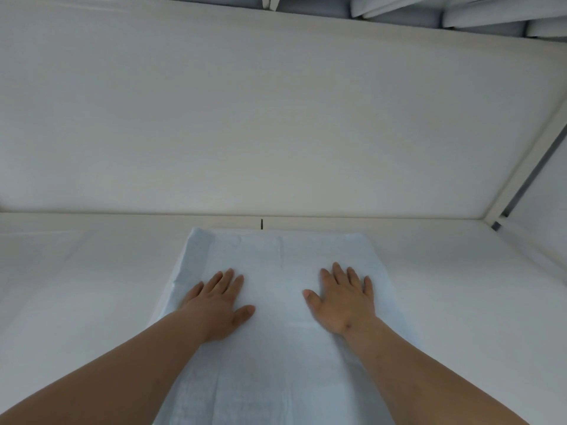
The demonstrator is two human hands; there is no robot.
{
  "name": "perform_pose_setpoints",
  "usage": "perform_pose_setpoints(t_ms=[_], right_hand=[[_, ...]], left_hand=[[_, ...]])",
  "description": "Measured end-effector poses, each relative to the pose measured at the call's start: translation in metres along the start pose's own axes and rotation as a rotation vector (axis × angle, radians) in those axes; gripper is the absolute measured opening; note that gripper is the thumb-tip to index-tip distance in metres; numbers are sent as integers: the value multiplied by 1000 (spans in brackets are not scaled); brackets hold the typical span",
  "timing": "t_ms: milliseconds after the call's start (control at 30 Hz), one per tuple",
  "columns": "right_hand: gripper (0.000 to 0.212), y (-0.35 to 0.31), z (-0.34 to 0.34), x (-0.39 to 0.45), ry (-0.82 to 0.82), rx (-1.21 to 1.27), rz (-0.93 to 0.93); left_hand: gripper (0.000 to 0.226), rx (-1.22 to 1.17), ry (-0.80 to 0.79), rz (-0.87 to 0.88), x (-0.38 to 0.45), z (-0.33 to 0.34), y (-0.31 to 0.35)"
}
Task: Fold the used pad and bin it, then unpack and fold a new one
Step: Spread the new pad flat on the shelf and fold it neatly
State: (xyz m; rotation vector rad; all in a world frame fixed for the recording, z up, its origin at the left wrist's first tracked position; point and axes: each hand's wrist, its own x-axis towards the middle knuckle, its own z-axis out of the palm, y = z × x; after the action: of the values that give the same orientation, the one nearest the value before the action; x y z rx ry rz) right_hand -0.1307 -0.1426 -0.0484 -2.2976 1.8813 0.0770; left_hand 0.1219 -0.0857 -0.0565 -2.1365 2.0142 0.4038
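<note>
Pad (276, 348) lies flat on the white surface (76, 302), pale blue, running from my body up to just short of the wall (276, 118). Creases show across it. My left hand (218, 305) presses palm-down on its left part, fingers straight and close together, gripping nothing. My right hand (343, 299) presses flat on the right part, fingers spread, thumb out, gripping nothing. Hands well apart.

No readable text, labels or numbers.
</note>
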Motion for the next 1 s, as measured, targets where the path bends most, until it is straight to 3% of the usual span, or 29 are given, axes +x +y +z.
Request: perform_pose_setpoints(t_ms=[500, 700, 867, 1000], right_hand=[[76, 1, 7, 13, -43, -7, 32], [77, -1, 5, 21, -52, -1, 45], [75, -9, 0, 17, 13, 10, 34], [75, -34, 0, 2, 105, 36, -145]], left_hand=[[80, -29, 37, 0, 15, -6, -6], [67, 82, 298, -153, 4, -19, -21], [65, -130, 196, -299, -5, -23, -42], [63, -180, 194, -304, -8, -22, -47]])
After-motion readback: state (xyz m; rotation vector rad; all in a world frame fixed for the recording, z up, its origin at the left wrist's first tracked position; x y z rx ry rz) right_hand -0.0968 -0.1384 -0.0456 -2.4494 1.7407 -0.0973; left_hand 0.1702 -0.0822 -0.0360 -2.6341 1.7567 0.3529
